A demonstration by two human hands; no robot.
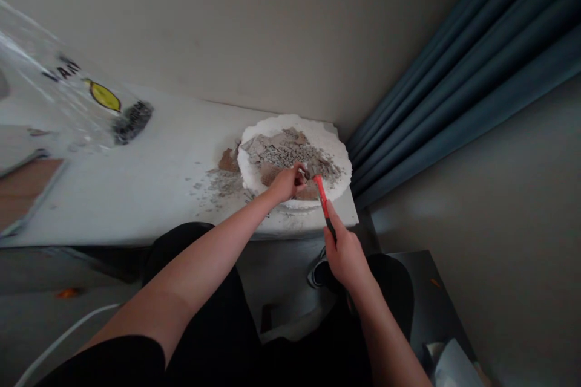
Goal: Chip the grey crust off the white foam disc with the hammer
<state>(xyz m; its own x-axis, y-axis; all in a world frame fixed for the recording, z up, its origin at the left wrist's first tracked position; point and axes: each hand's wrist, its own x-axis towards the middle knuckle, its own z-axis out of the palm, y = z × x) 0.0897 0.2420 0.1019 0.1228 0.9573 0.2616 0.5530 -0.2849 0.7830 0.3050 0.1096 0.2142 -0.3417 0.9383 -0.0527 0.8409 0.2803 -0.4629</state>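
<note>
My right hand [347, 251] is wrapped around the black grip of a hammer [321, 190] with a red upper handle. Its head end reaches over a white, ragged-edged slab [333, 136], where it is hard to make out against the rubble. Grey crumbs and flat broken pieces [285, 148] cover the middle of this slab. Just left of the hammer's head end, my left hand [290, 183] is low over the rubble with thumb and fingers pinched together. A small dark lump [308, 175] shows at its fingertips; whether it is held is unclear.
The slab rests at the right end of a white table [149, 193]. Grey crumbs [220, 187] and a brown piece [228, 160] lie left of it. A printed clear plastic bag [82, 97] is farther left. A blue curtain [454, 91] hangs at right; a wall stands behind.
</note>
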